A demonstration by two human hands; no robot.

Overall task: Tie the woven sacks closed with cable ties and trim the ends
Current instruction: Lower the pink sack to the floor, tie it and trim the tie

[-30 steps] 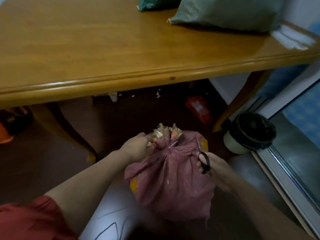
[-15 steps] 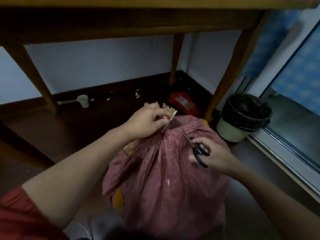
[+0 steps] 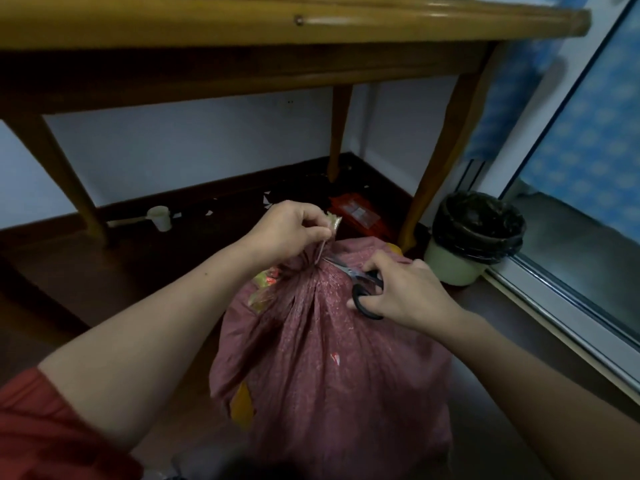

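Observation:
A dull red woven sack (image 3: 332, 358) stands on the floor in front of me, its neck gathered and bound. My left hand (image 3: 289, 230) pinches the pale tail of the cable tie (image 3: 321, 251) and pulls it up from the neck. My right hand (image 3: 401, 291) grips black-handled scissors (image 3: 360, 282), and the blades point left with their tips at the base of the tie tail. Yellow and red printing of the sack shows at its left side.
A wooden table (image 3: 277, 32) stands over the floor ahead, with a leg (image 3: 440, 157) just beyond the sack. A bin with a black liner (image 3: 474, 233) stands at the right by a sliding door track. A red packet (image 3: 356, 216) and a white cup (image 3: 160, 218) lie under the table.
My view has dropped below the table top and come closer. My left hand lifted the tie tail, and my right hand brought the scissor tips up to the sack's neck.

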